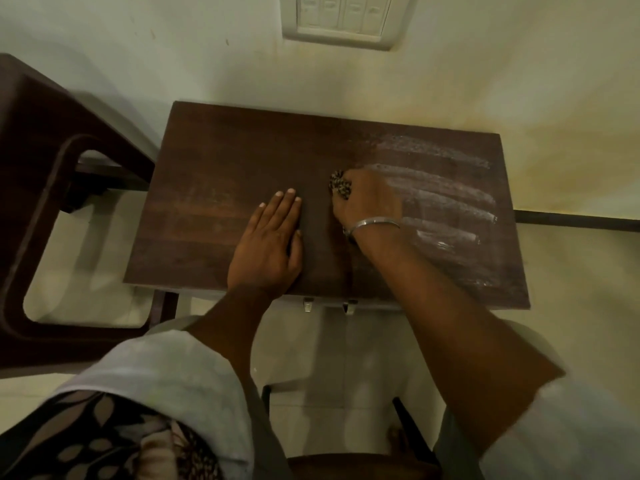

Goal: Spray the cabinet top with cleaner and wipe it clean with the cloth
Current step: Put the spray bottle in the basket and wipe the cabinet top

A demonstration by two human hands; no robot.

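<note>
The dark brown wooden cabinet top (214, 174) stands against a pale wall. Whitish streaks of cleaner (446, 199) cover its right half. My right hand (367, 202), a metal bangle on the wrist, is closed on a small bunched patterned cloth (340, 184) and presses it on the top near the middle, at the left end of the streaks. My left hand (272, 244) lies flat, palm down and fingers together, on the front middle of the top, holding nothing. No spray bottle is in view.
A dark brown plastic stool (41, 188) stands close to the cabinet's left side. A white switch plate (343, 19) is on the wall above. Two metal door handles (329, 304) show under the front edge. Pale tiled floor lies below.
</note>
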